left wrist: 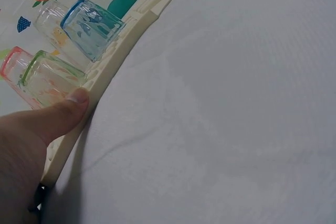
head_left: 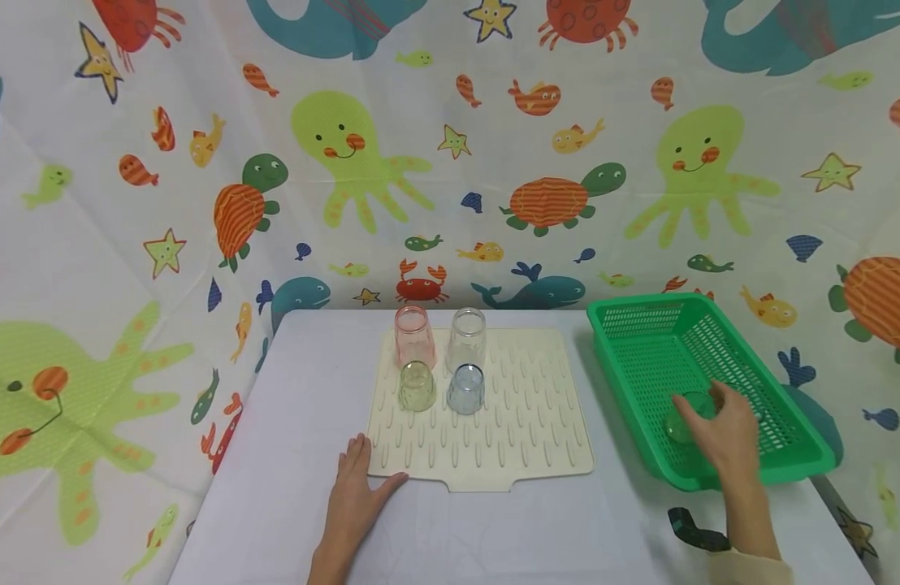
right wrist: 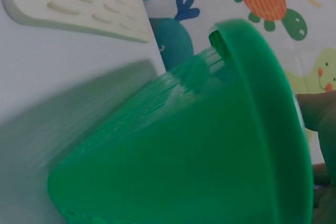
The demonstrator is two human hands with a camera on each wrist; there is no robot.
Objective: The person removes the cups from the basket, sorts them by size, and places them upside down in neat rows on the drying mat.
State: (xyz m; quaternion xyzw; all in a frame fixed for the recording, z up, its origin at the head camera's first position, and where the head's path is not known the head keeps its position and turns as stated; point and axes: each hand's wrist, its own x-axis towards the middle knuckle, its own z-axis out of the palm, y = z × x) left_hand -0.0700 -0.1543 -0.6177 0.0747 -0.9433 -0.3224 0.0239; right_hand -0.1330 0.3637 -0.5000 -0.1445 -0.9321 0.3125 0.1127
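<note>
My right hand reaches into the green plastic basket, thumb and fingers spread around a clear glass that looks green against the basket. In the right wrist view the basket's side hides that glass, and only part of the hand shows behind the rim. My left hand rests at the near left corner of the cream draining mat, its thumb by the front edge. On the mat stand a pink glass, a clear tall glass, a short green glass and a short blue glass.
A white cloth covers the table. Behind it hangs a curtain printed with sea animals. The basket stands at the table's right side, beside the mat. A black wrist strap piece juts out by the right forearm.
</note>
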